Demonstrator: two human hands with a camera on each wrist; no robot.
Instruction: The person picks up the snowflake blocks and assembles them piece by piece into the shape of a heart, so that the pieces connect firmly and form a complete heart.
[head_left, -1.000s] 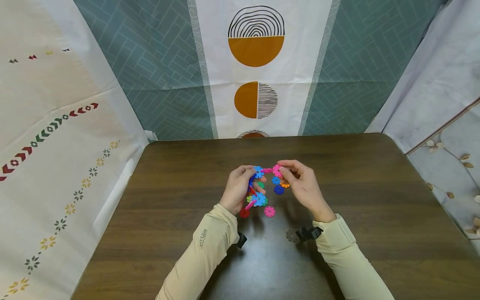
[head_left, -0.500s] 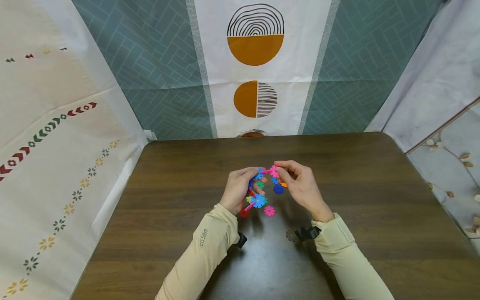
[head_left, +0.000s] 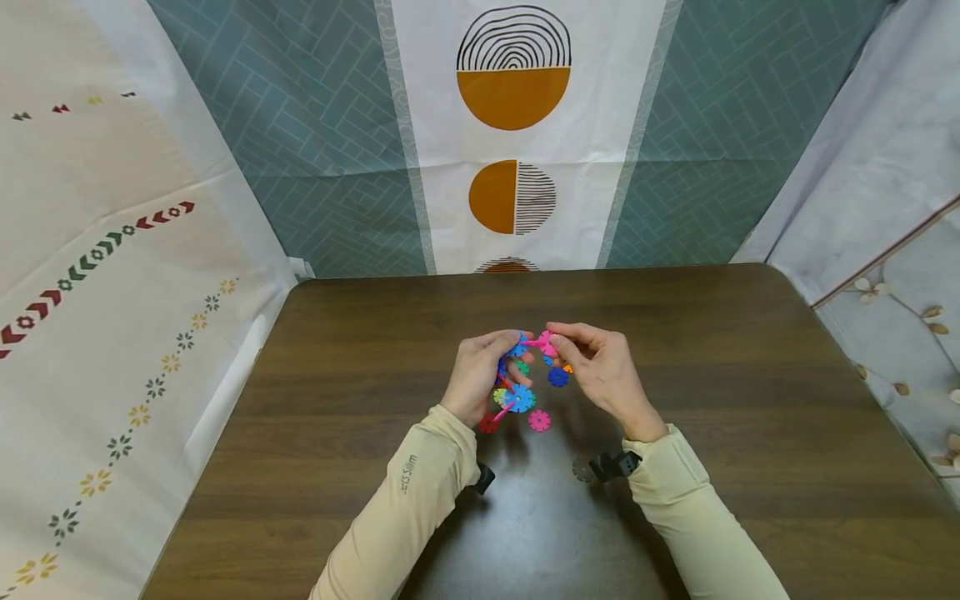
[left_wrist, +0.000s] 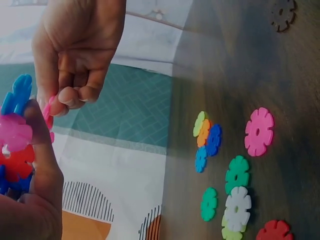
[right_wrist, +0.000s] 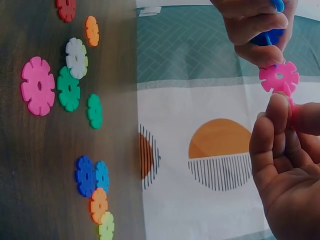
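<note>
My left hand (head_left: 474, 375) grips a linked chain of notched plastic discs. Light blue (left_wrist: 17, 95), pink (left_wrist: 15, 132) and red (left_wrist: 21, 162) pieces show in the left wrist view, with dark blue below. A larger light blue disc (head_left: 519, 398) hangs low on the chain. Thumb and fingers of my right hand (head_left: 606, 375) pinch a pink disc (right_wrist: 293, 114), seen nearly edge-on in the right wrist view. It meets another pink disc (right_wrist: 268, 80), which stands face-on against the left hand's fingertips. The pinching fingers partly hide where the two pieces meet.
Loose discs lie on the brown wooden table (head_left: 360, 375) beneath the hands: pink (right_wrist: 37, 86), green (right_wrist: 68, 89), white (right_wrist: 76, 57), dark blue (right_wrist: 85, 176), orange (right_wrist: 99, 205) and others. A dark disc (left_wrist: 283, 15) lies apart, near the right wrist's camera. Cloth hangs behind the table.
My right hand has shifted slightly left with the pink disc, closer to the left hand. The left hand has stayed nearly in place, and the loose discs lie as before.
</note>
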